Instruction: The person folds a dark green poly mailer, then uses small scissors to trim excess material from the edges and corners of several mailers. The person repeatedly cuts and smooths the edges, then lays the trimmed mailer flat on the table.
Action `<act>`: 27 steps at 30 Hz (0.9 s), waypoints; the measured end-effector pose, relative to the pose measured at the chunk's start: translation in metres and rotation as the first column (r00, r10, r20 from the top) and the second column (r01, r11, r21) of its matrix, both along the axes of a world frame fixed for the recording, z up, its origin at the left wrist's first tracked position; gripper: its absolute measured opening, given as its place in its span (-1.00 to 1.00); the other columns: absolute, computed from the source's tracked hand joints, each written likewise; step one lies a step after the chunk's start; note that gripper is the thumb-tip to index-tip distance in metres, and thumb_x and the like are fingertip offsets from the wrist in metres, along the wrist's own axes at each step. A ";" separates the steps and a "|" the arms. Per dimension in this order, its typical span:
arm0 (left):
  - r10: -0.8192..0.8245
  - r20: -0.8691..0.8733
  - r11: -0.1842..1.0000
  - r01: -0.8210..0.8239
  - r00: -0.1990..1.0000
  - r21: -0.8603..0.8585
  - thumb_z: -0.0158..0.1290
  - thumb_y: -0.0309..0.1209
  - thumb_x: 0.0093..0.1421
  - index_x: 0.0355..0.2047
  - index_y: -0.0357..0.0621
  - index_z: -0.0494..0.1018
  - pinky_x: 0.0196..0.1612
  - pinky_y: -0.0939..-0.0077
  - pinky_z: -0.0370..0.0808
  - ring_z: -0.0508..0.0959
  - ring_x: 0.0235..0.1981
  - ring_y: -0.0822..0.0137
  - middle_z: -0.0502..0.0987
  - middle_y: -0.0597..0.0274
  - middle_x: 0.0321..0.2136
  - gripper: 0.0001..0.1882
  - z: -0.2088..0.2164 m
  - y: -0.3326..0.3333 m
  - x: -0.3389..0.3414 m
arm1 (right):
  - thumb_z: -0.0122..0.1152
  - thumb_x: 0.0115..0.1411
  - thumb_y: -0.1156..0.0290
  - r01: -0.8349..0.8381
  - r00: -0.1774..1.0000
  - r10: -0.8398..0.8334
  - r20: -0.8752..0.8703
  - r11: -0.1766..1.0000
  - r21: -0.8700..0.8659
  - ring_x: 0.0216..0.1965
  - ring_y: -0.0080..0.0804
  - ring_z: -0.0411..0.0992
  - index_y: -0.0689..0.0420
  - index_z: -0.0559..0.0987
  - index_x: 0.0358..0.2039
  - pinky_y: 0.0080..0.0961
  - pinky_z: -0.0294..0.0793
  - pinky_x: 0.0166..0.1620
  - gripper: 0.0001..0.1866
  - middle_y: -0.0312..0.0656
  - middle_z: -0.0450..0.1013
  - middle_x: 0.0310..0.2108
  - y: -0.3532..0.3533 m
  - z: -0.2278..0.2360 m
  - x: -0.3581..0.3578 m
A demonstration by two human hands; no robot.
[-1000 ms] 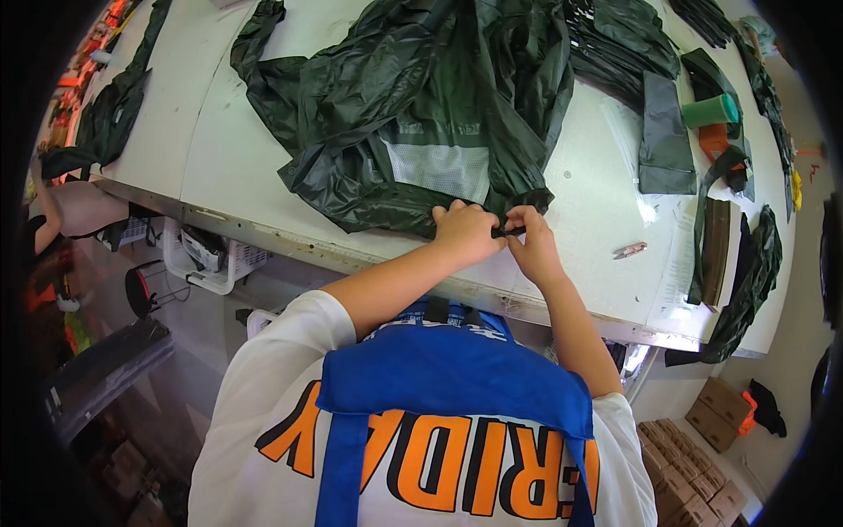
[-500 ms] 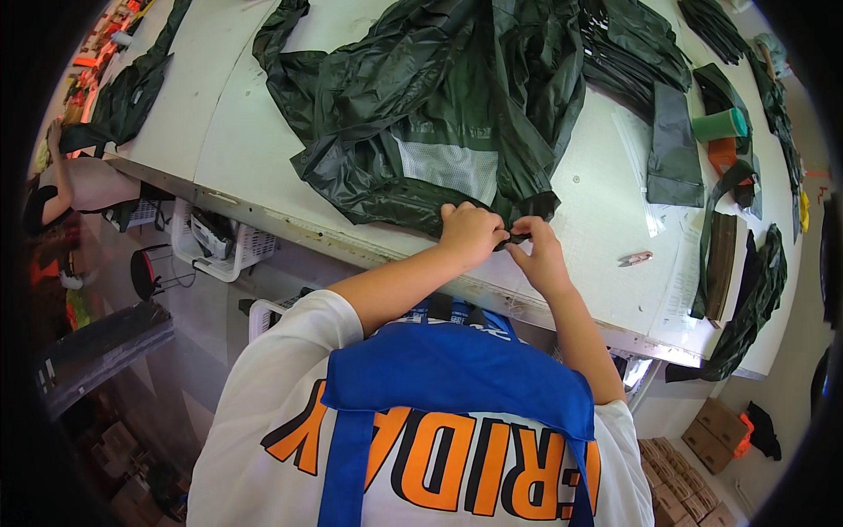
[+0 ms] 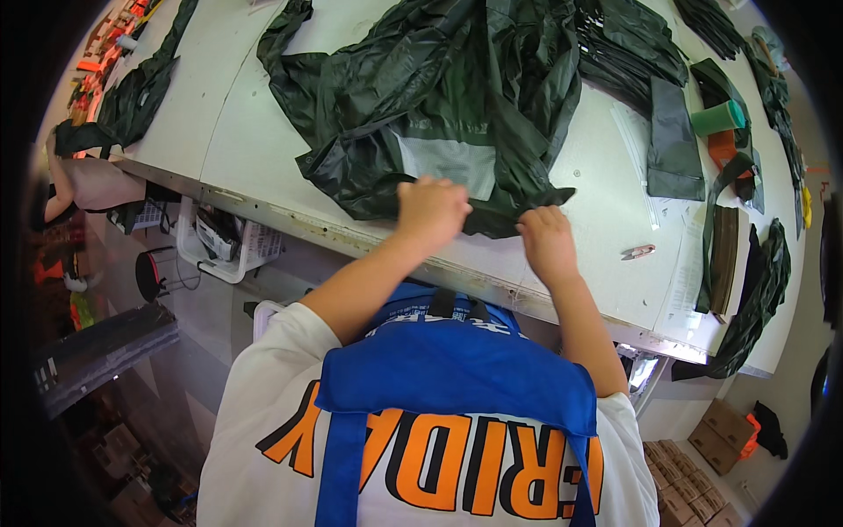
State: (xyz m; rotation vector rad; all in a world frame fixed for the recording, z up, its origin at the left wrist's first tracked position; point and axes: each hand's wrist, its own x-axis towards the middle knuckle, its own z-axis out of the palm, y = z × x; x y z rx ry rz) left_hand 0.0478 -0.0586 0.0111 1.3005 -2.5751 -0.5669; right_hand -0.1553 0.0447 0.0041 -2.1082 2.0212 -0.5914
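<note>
A shiny dark green jacket (image 3: 369, 105) lies rumpled on the white table in front of me, a pale mesh panel (image 3: 443, 162) showing in its middle. At the near hem, my left hand (image 3: 432, 212) is closed on the fabric just below the mesh. My right hand (image 3: 548, 239) pinches the same hem further right, beside a pointed corner that sticks out. Between the two hands the edge sags a little past the table's front side. The fingertips are partly hidden by the backs of the hands.
To the right on the table (image 3: 606, 263) lie small thread snips (image 3: 637, 252), a green roll (image 3: 717, 118) and dark green fabric pieces (image 3: 674, 167). White baskets (image 3: 230, 263) stand under the front edge. Another person's arm (image 3: 60, 189) is at the far left.
My hands have moved apart along the hem: the left one went left, the right one slightly right. The edge between them is now spread out.
</note>
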 end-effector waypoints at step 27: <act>-0.353 0.009 0.797 0.296 0.935 0.526 0.05 -0.18 0.19 -0.25 -0.19 0.44 -0.27 0.28 0.42 0.53 -0.38 0.05 0.51 -0.02 -0.47 -0.69 0.011 -0.094 0.050 | 0.08 0.14 0.57 0.683 0.729 -0.684 0.019 0.729 0.043 -0.31 -0.24 0.40 0.21 0.44 -0.26 -0.34 0.40 -0.21 -0.87 -0.14 0.42 -0.38 0.142 -0.039 -0.195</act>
